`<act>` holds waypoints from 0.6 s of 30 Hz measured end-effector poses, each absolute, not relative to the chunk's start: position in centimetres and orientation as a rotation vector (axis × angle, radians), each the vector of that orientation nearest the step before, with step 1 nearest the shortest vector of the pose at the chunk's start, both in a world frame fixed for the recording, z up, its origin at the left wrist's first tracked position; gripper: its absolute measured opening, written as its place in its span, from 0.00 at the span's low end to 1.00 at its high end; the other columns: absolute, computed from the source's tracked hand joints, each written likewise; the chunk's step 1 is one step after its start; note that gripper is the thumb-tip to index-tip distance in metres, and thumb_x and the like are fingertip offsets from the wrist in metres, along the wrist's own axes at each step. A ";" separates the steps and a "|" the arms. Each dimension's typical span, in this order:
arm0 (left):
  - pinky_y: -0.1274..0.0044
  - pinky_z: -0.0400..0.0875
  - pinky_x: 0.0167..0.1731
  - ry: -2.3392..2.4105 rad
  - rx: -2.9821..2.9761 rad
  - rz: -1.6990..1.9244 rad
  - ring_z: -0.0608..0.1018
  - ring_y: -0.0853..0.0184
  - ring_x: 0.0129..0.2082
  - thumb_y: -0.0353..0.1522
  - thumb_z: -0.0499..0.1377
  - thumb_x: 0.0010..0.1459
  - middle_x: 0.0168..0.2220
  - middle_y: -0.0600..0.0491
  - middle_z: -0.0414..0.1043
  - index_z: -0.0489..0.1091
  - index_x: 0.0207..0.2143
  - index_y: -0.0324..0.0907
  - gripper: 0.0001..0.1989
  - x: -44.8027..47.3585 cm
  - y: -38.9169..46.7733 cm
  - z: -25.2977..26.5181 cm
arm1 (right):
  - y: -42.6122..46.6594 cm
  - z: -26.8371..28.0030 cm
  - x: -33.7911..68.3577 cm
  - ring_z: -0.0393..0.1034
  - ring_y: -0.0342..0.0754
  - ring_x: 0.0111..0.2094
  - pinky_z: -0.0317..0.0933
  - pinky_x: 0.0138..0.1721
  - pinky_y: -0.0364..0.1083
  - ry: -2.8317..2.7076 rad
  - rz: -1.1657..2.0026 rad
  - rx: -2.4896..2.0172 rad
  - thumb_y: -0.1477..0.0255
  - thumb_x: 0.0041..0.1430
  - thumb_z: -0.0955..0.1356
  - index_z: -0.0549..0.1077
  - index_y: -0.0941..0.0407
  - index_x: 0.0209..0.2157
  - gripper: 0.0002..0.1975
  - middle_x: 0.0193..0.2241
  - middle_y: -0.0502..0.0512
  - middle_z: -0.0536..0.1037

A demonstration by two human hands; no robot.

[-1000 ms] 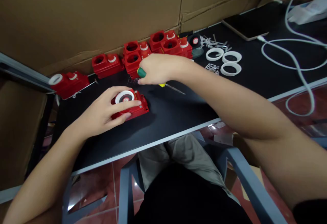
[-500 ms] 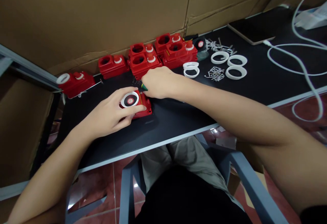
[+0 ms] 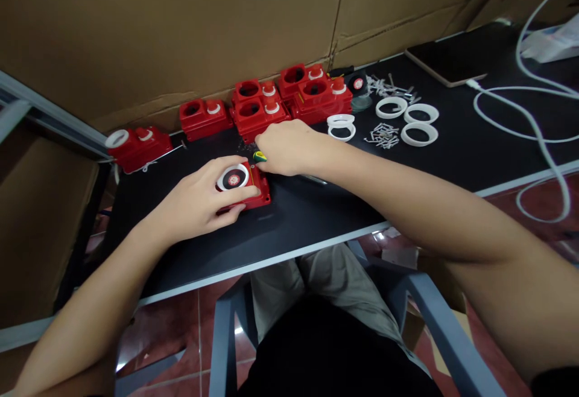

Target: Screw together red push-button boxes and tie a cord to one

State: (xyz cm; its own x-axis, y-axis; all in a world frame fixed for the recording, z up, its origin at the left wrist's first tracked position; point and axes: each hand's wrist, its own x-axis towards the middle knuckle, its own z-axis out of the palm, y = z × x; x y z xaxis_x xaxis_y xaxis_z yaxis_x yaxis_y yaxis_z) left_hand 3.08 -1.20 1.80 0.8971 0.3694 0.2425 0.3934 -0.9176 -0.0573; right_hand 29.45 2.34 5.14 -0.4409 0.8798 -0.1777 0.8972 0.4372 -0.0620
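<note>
My left hand [image 3: 199, 201] is wrapped round a red plastic housing [image 3: 263, 193] on the black table. A white ring [image 3: 219, 181] with a black labelled disc [image 3: 234, 178] inside it sits on top of the housing, between thumb and fingers. Just beyond the housing's far right corner, my right hand [image 3: 284, 148] is closed round a screwdriver [image 3: 259, 156], whose green and yellow handle end sticks out on the left. A thin metal rod [image 3: 315, 178], probably its shaft, shows below the right wrist. The fingertips of the right hand are hidden.
Several red housings with orange knobs [image 3: 260, 110] line the cardboard wall. To the right lie white rings [image 3: 420, 134], a pile of screws [image 3: 383, 136], more metal parts [image 3: 389, 87] and a tablet [image 3: 446, 62] with a white cable [image 3: 511, 89]. The table's front edge [image 3: 271, 257] runs before me.
The screwdriver has turned in my right hand; its yellow end face now shows, and the metal rod shows more below the wrist. My left hand keeps its hold on the housing.
</note>
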 end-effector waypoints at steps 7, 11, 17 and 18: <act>0.53 0.87 0.70 -0.679 -2.980 -0.339 0.83 0.41 0.74 0.35 0.61 0.84 0.77 0.34 0.72 0.75 0.78 0.47 0.25 2.9 -1.2 1.6 | 2.7 10.2 33.9 0.86 0.57 0.50 0.74 0.54 0.52 2.759 -0.100 1.731 0.61 0.85 0.68 0.91 0.60 0.53 0.21 0.48 0.66 0.91; 0.54 0.83 0.76 -0.822 -3.024 -0.372 0.81 0.42 0.77 0.40 0.62 0.83 0.78 0.32 0.73 0.63 0.84 0.40 0.34 3.1 -1.3 1.4 | 3.9 11.7 40.5 0.75 0.38 0.37 0.62 0.41 0.42 2.928 -0.032 1.992 0.60 0.85 0.69 0.91 0.61 0.48 0.23 0.39 0.57 0.90; 0.54 0.81 0.78 -1.074 -3.039 -0.388 0.81 0.40 0.77 0.49 0.66 0.78 0.79 0.32 0.72 0.61 0.84 0.37 0.43 2.9 -1.2 1.3 | 7.8 8.2 48.3 0.71 0.30 0.35 0.57 0.38 0.44 2.304 -0.034 2.817 0.89 0.69 0.70 0.88 0.71 0.31 0.15 0.52 0.75 0.92; 0.53 0.82 0.76 -1.129 -3.036 -0.382 0.82 0.39 0.76 0.52 0.67 0.78 0.78 0.32 0.73 0.62 0.84 0.38 0.44 2.8 -1.1 1.4 | 8.3 7.5 49.1 0.72 0.31 0.36 0.56 0.39 0.45 2.225 -0.045 2.813 0.88 0.67 0.72 0.86 0.71 0.27 0.14 0.50 0.76 0.92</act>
